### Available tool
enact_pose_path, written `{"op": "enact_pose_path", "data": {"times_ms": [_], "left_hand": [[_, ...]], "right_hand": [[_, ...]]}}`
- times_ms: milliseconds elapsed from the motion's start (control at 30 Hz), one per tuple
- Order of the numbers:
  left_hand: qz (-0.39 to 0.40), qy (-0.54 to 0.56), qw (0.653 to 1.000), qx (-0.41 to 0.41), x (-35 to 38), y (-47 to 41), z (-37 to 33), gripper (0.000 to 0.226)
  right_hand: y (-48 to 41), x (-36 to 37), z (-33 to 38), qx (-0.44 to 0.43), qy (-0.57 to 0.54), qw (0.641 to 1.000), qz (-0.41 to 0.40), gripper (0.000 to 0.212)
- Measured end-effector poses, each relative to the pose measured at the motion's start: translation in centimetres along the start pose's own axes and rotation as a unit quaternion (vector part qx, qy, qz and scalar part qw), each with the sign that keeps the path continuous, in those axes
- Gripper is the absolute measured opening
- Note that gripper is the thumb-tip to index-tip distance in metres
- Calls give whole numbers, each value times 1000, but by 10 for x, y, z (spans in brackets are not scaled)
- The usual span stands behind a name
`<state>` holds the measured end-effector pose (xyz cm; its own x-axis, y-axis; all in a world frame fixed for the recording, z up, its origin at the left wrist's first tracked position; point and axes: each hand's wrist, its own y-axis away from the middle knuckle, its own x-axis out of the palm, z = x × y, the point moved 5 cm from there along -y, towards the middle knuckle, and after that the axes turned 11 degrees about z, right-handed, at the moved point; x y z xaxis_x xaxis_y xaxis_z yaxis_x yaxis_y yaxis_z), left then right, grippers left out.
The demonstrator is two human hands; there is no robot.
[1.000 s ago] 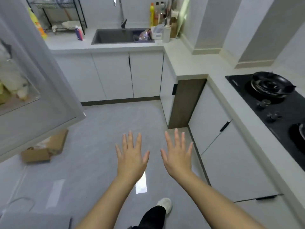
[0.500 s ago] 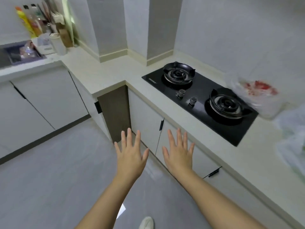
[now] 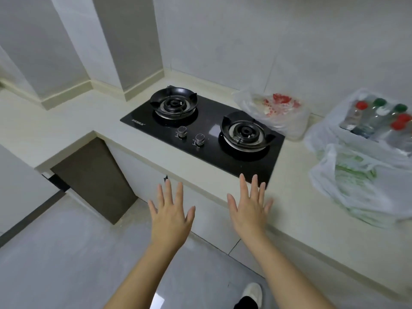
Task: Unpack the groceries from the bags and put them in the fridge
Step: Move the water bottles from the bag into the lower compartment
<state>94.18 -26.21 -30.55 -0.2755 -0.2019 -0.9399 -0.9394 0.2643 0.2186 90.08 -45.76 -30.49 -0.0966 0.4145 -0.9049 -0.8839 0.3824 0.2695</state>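
Both my grips are wide and hold nothing. The left hand (image 3: 170,216) and the right hand (image 3: 249,210) hang palm down, fingers straight and spread, side by side with a gap between them. The left hand sits out over the floor and the cabinet front, short of the table (image 3: 296,204). The right hand is over the table's front edge, its fingertips by the near right corner of the hob (image 3: 207,130), and I see it touching nothing. All the groceries lie to the right of both hands, toward the right end of the table, so the right hand is the nearer one. The closest is the green bag (image 3: 356,186), a thin white sack with leafy green inside, slumped near the front edge just past the hob. Behind it, toward the wall, stands the bottle bag (image 3: 330,130), mouth open, with the bottles (image 3: 376,118) showing red and green caps. Their long axis runs from the wall side toward me, and I cannot tell whether they stand or lean. The red bag (image 3: 274,112) lies against the wall just beside the hob's far right corner. I judge the reach goes rightward and forward, right hand leading. The fridge is not in view.
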Motion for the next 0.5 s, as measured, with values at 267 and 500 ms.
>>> {"op": "enact_pose_path", "data": {"times_ms": [267,500], "left_hand": [[8,2,998,58,12,-55,-126,72],[9,17,994,111,40,-86,-236,70]], "right_hand": [[-50,-81,-129,53,-29,997,-49,64],[-87,-126,-220,73,-40,995,-50,64]]}}
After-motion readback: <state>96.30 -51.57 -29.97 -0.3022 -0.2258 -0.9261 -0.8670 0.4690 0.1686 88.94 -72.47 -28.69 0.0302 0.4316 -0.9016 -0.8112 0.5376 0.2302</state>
